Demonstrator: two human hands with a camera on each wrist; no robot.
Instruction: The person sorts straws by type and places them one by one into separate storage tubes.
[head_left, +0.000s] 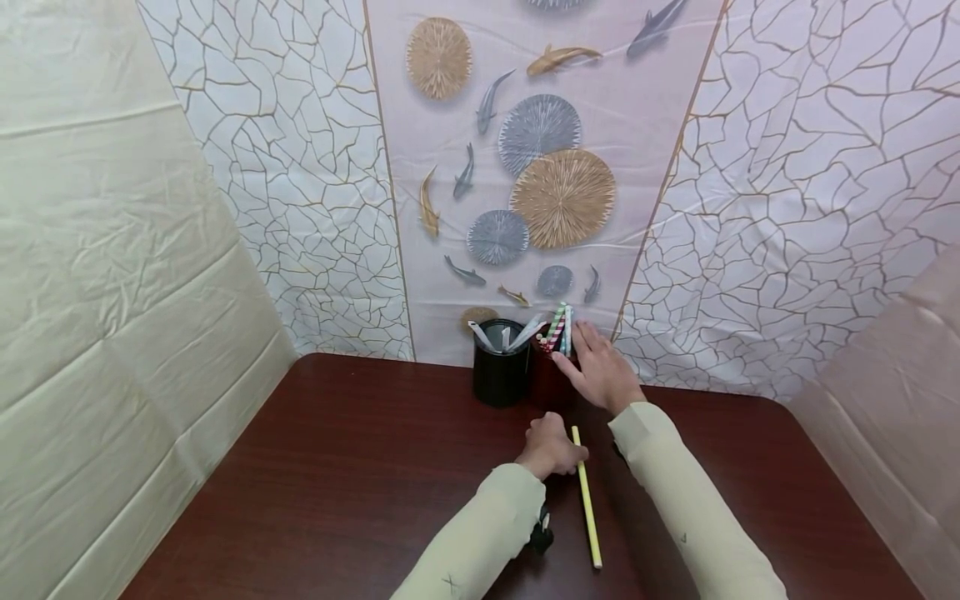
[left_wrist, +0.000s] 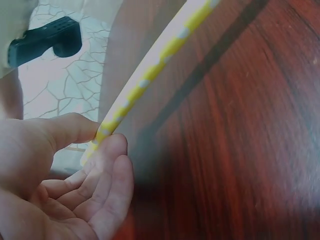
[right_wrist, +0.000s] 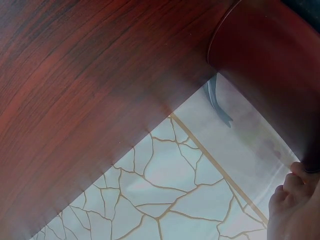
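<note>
Left hand [head_left: 551,450] pinches one end of a yellow straw [head_left: 587,497] between thumb and forefinger, its length lying on the table [head_left: 337,483] toward the near edge, while the right hand [head_left: 603,371], fingers extended, rests against the dark red cup [head_left: 547,379] of straws at the far edge, seemingly steadying it.

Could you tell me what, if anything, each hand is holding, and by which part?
The left hand pinches the yellow straw at its far end, between thumb and forefinger. The right hand rests against the dark red cup; whether it grips cannot be told.
</note>
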